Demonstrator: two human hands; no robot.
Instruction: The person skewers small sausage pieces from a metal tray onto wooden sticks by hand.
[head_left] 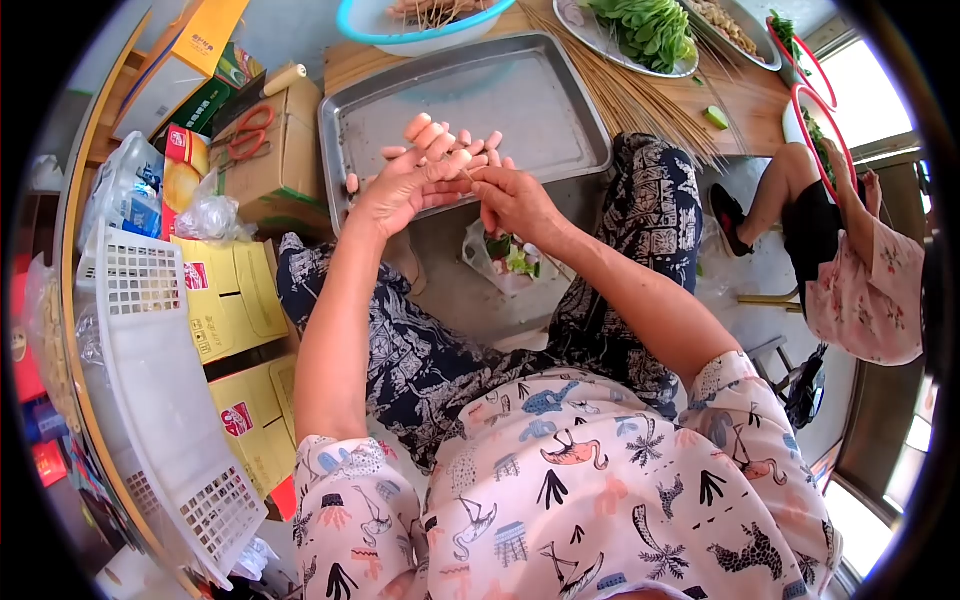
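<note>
Over the near edge of a metal tray (545, 120), both my hands come together. My left hand (405, 190) is closed, its thumb and fingers around a small pink sausage. Against it my right hand (518, 205) pinches a thin bamboo skewer (467, 175), only a short bit of which shows. More small sausages (432, 135) cluster just beyond my left fingers; whether some are on a skewer I cannot tell. A single sausage (352, 183) lies at the tray's left side.
Long bamboo skewers (640, 100) lie right of the tray, by a plate of green leaves (640, 35). A blue-rimmed basin (425, 40) stands behind. Left are scissors (250, 132) on a carton and a white crate (165, 400). Another person (850, 260) sits at right.
</note>
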